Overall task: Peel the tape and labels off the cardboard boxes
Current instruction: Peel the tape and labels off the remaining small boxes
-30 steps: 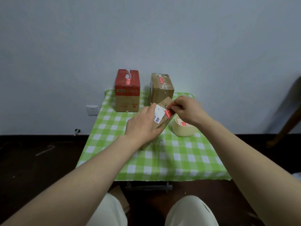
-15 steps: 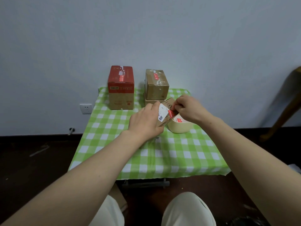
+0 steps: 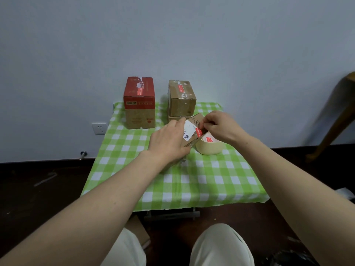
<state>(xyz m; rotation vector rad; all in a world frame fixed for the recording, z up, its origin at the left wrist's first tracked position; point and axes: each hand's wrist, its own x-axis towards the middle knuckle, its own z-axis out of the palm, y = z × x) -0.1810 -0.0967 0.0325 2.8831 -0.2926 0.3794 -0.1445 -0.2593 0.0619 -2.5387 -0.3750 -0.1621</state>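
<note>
My left hand grips a small brown cardboard box, tilted up above the middle of the table. A white shipping label and a strip of red tape sit on its upper face. My right hand pinches at the red tape near the box's top edge. At the back stand a red-topped box with a red sticker and a brown box stacked on another box, bearing red tape and white residue.
A cream bowl holding a peeled red scrap sits right of the held box. The small table has a green-and-white checked cloth. A wall socket is at left and a wooden chair leg at right. My knees are below the table edge.
The view has shifted slightly; both hands stay on the small box, with the right fingers still working at the red tape.
</note>
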